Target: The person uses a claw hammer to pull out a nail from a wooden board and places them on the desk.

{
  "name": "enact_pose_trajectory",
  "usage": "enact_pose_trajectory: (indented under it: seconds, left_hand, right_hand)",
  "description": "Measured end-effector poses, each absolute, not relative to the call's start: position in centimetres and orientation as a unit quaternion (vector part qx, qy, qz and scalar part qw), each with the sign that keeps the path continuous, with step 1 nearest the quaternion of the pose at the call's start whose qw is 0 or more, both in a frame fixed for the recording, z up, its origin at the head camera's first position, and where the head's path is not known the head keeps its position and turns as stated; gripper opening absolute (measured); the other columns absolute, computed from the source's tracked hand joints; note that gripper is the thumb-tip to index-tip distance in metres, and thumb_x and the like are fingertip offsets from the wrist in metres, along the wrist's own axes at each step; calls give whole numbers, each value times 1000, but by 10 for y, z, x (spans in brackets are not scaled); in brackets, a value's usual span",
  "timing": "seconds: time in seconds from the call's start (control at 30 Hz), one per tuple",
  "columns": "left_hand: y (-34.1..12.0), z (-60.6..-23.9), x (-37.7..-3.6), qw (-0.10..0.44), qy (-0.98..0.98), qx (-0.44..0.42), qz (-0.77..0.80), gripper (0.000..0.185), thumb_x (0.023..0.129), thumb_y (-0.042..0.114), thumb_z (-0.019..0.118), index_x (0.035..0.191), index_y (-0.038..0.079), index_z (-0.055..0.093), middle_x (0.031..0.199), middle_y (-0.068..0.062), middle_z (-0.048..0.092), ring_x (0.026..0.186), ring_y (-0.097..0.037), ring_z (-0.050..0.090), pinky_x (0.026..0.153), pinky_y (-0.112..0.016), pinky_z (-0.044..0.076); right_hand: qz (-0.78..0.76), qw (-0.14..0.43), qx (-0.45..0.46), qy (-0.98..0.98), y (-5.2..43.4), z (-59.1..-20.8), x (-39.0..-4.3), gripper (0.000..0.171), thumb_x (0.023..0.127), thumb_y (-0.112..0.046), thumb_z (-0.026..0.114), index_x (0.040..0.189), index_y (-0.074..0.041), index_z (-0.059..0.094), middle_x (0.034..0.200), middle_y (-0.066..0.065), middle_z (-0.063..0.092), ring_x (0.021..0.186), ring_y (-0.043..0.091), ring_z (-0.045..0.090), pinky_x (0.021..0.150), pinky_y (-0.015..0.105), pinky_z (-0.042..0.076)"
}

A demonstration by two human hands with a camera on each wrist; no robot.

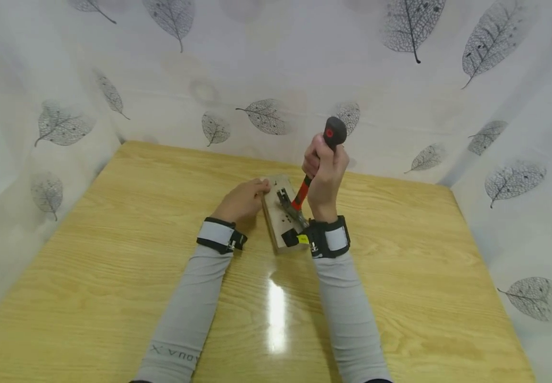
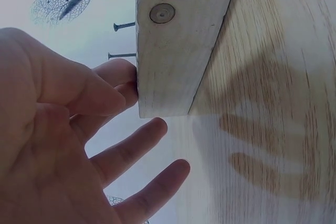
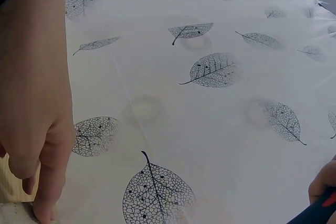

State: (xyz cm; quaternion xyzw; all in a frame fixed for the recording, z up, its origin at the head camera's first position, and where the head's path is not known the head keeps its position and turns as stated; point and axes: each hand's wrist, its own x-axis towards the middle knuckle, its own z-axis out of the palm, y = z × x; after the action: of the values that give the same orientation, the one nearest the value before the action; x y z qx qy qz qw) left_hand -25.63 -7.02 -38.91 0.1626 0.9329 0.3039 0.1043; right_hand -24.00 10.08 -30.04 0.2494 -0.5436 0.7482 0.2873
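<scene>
A pale wooden block [image 1: 279, 230] lies on the table in front of the person. My left hand [image 1: 241, 202] is at its far left corner, fingertips touching the edge. In the left wrist view, the other fingers [image 2: 131, 153] stretch out beside the block. Three nails [image 2: 123, 25] stick out of one face, and a round knot shows on its side. My right hand [image 1: 325, 173] grips a claw hammer [image 1: 301, 196] by its black and red handle, butt end up. The hammer's metal head is down at the block beside the nails, partly hidden by the right wrist strap.
A wood-grain table [image 1: 127, 255] surrounds the block, with a bright reflection near the front. Behind and at both sides hangs a white curtain [image 1: 285, 64] printed with grey leaves. Both wrists wear black and grey straps [image 1: 216, 234].
</scene>
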Motion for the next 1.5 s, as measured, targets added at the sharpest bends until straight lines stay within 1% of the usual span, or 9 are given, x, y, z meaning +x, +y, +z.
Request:
enact_pose_trajectory:
  seconds: [0.2, 0.43, 0.93, 1.07, 1.2, 1.23, 1.3, 1.37, 1.5]
  left_hand:
    - [-71, -387, -257, 105, 934, 159, 301, 46, 104, 7, 37, 149, 8, 51, 162, -6, 38, 153, -29, 29, 125, -45, 24]
    - [-71, -387, -257, 106, 939, 165, 281, 47, 105, 9, 37, 151, 8, 48, 163, -5, 37, 153, -29, 28, 125, -44, 23]
    - [-69, -387, -258, 108, 935, 169, 291, 47, 104, 12, 41, 150, 8, 48, 163, -4, 37, 153, -29, 27, 126, -44, 21]
    - [-69, -387, -259, 100, 932, 162, 309, 46, 103, 13, 43, 148, 9, 51, 159, -5, 44, 150, -28, 34, 122, -45, 31]
    - [-66, -384, -260, 28, 923, 173, 342, 38, 103, 15, 52, 139, 9, 61, 145, -10, 59, 140, -31, 48, 117, -46, 39]
    - [-65, -382, -260, 6, 918, 183, 352, 35, 102, 15, 55, 136, 9, 63, 141, -11, 61, 137, -31, 50, 119, -47, 36]
    - [-60, -377, -259, -19, 901, 214, 377, 32, 100, 14, 60, 130, 7, 67, 134, -11, 65, 130, -31, 54, 114, -48, 41]
    - [-56, -372, -256, -13, 883, 244, 401, 29, 98, 12, 63, 126, 7, 68, 129, -11, 67, 125, -32, 57, 110, -49, 44]
    - [-46, -366, -249, 33, 860, 277, 428, 25, 96, 11, 66, 120, 9, 70, 122, -9, 70, 119, -33, 60, 103, -49, 50]
  right_hand:
    - [761, 308, 254, -511, 110, -299, -236, 29, 97, -17, 45, 69, -13, 42, 51, -7, 26, 39, 6, 18, 37, 26, 12]
    - [780, 333, 252, -467, 121, -296, -229, 24, 95, -12, 46, 71, -13, 42, 50, -5, 28, 37, 7, 18, 35, 25, 13]
    - [805, 334, 254, -419, 138, -284, -223, 26, 92, -9, 44, 66, -10, 41, 49, -6, 25, 36, 7, 17, 34, 23, 12]
    - [805, 335, 258, -416, 142, -279, -218, 26, 91, -9, 44, 66, -10, 41, 49, -7, 26, 37, 6, 17, 34, 22, 13]
    - [807, 334, 257, -414, 145, -275, -216, 25, 91, -8, 44, 67, -10, 40, 49, -6, 25, 36, 6, 17, 34, 21, 14]
    - [808, 334, 257, -413, 146, -274, -215, 24, 91, -8, 44, 67, -10, 40, 49, -6, 25, 36, 6, 17, 34, 21, 14]
    - [807, 335, 258, -412, 148, -272, -215, 25, 91, -8, 44, 67, -9, 40, 49, -5, 25, 36, 6, 17, 34, 21, 14]
    - [806, 336, 260, -412, 149, -271, -214, 25, 91, -9, 44, 67, -9, 39, 49, -5, 25, 36, 6, 17, 34, 21, 14]
    - [804, 339, 267, -409, 151, -270, -213, 25, 92, -9, 45, 67, -8, 39, 48, -5, 25, 36, 6, 17, 34, 21, 14]
